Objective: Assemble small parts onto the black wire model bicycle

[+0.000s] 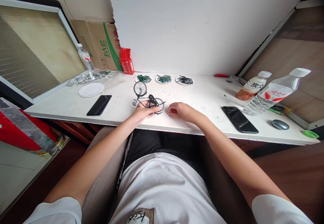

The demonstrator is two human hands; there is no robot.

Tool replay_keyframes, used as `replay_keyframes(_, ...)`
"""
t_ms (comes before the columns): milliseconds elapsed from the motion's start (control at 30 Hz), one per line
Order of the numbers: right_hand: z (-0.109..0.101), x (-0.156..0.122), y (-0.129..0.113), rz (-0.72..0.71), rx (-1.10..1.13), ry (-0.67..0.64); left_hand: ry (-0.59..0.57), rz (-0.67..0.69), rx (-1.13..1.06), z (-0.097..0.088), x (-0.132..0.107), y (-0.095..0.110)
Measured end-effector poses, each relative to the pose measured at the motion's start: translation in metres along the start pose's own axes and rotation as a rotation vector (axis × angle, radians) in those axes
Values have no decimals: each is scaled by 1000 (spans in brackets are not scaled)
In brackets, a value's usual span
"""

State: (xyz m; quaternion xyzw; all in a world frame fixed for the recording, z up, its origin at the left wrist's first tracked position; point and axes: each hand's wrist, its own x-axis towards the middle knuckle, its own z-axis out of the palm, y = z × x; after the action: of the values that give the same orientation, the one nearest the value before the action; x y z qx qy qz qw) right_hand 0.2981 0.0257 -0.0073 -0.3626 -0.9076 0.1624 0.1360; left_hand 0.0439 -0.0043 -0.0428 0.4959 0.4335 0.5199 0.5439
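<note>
A small metal model bicycle (146, 99) lies tilted on the white table (202, 95), one wheel raised toward the back. My left hand (143, 112) grips its frame near the lower wheel from the front. Just to the right, my right hand (181, 111) rests on the table with its fingers curled in a pinch; what it holds is too small to make out. Three small white plates (164, 79) with dark green and black model parts sit in a row behind the bicycle.
A black phone (99, 105) and a stack of white plates (91, 90) lie at the left, with clear parts bags and a water bottle (85, 57) behind. Another phone (239, 119), two bottles (273, 92), a mouse (280, 124) and a green lid (310, 133) sit at the right.
</note>
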Motion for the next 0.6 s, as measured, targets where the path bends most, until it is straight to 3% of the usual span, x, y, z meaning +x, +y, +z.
replay_keyframes(300, -1, 1, -3, 32, -4, 14, 6, -9, -5, 1, 0, 0)
replay_keyframes(600, -3, 0, 0, -41, 102, 83, 10, -13, -1, 1, -1, 2)
